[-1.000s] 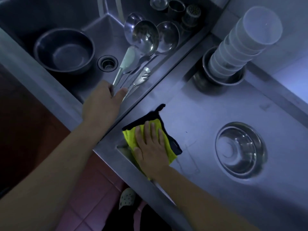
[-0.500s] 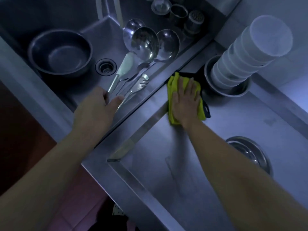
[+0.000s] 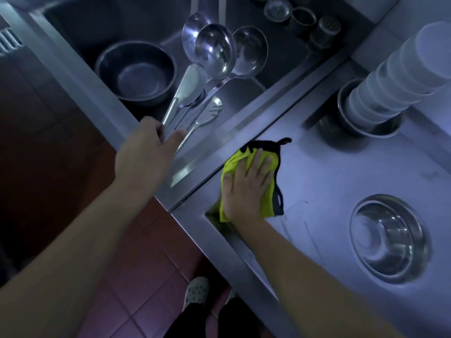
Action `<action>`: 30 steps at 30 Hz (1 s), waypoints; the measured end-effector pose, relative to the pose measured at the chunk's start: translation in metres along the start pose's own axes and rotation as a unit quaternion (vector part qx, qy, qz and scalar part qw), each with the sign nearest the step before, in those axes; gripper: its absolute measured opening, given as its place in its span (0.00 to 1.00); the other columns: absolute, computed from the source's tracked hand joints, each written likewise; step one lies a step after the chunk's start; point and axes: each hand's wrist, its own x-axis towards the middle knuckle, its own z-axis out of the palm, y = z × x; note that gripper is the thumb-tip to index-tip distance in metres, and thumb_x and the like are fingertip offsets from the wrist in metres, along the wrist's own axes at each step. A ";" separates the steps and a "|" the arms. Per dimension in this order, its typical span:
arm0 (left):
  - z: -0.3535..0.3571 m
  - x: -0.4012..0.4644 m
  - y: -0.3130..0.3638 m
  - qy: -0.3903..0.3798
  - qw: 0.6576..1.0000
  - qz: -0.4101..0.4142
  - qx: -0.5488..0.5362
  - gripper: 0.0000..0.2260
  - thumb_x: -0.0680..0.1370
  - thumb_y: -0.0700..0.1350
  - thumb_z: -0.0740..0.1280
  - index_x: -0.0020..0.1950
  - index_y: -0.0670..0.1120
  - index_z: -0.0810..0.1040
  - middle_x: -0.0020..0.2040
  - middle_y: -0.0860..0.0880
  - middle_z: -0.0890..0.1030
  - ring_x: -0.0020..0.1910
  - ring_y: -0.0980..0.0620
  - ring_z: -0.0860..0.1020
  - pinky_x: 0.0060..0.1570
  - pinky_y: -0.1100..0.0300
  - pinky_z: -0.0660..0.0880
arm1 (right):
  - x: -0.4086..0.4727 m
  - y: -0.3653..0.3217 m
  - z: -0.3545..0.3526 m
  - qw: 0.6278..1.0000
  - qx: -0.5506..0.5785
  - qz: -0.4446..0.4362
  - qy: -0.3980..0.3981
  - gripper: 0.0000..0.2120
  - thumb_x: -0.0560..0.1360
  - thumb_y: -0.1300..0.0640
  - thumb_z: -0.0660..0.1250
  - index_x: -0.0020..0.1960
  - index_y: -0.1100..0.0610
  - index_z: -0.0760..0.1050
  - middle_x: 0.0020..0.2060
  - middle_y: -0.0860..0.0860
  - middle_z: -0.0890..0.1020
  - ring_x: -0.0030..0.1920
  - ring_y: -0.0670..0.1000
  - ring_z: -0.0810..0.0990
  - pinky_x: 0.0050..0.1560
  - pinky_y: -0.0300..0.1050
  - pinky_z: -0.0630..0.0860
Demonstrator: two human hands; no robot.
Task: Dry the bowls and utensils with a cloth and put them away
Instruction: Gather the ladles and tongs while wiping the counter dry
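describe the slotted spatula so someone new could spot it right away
Look into the sink, at the utensils whose handles the left hand grips. The slotted spatula is nearest the counter; unlike the round ladles, its flat head is slotted.

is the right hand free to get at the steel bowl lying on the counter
Probably yes: the right hand lies flat on the yellow cloth, holding nothing, and bare counter separates it from the upturned steel bowl.

dim bluish light, soft overall blur, glare on ladles (image 3: 214, 50), wide-angle edge warping
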 end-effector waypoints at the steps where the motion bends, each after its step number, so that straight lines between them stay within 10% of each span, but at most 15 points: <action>1: -0.002 -0.002 -0.002 -0.004 1.000 -0.002 0.002 0.18 0.77 0.60 0.61 0.49 0.44 0.70 0.37 0.52 0.71 0.40 0.47 0.72 0.40 0.55 0.65 | -0.012 -0.007 0.003 1.000 0.002 -0.005 -0.003 0.33 0.75 0.44 0.42 0.73 0.60 0.63 0.77 0.60 0.43 0.76 0.63 0.37 0.74 0.63 0.37; 16: -0.002 -0.017 0.037 -0.052 0.998 0.032 -0.033 0.18 0.77 0.60 0.61 0.51 0.45 0.68 0.39 0.50 0.72 0.42 0.45 0.73 0.41 0.53 0.69 | -0.019 -0.001 -0.016 0.995 0.054 0.050 -0.064 0.30 0.77 0.39 0.35 0.76 0.49 0.34 0.74 0.50 0.32 0.75 0.55 0.31 0.72 0.51 0.26; 30: 0.055 0.035 0.088 -0.029 0.999 0.015 -0.027 0.16 0.76 0.60 0.62 0.49 0.47 0.69 0.39 0.52 0.74 0.41 0.46 0.74 0.41 0.55 0.67 | 0.187 0.098 -0.068 0.984 0.094 0.149 0.021 0.28 0.81 0.55 0.49 0.79 0.56 0.44 0.78 0.52 0.41 0.77 0.56 0.39 0.75 0.59 0.40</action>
